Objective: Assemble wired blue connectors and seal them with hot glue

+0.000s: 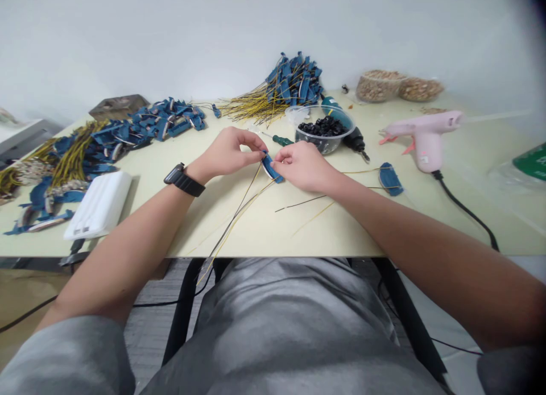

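Print on the small pale sticker (424,159), stuck to the handle of the pale pink glue gun (426,134) at your right, is too small to read. Your left hand (232,151) pinches the far end of a narrow blue piece with a pale edge (269,167), while your right hand (303,166) closes thumb and fingertips on its right side. You have this piece just above the middle of the pale yellow counter (460,213), with thin yellow and black wires (230,226) trailing from it past the near edge. Another wired blue piece (390,179) lies near your right forearm. Beyond your hands, a clear round plastic tub (350,122) holds small black parts (324,127), with a green-handled screwdriver (281,140) and a teal-and-black power tool (353,140) beside it. Blue pieces with yellow wires form a far heap (294,82) and a wider left heap (162,119); a white rectangular device (100,204) with a cable sits near your left forearm. Two containers of tan bits (379,87) stand toward the plain whitish wall (170,42). Below you, greyish flooring (147,332) shows beside dark metal legs.
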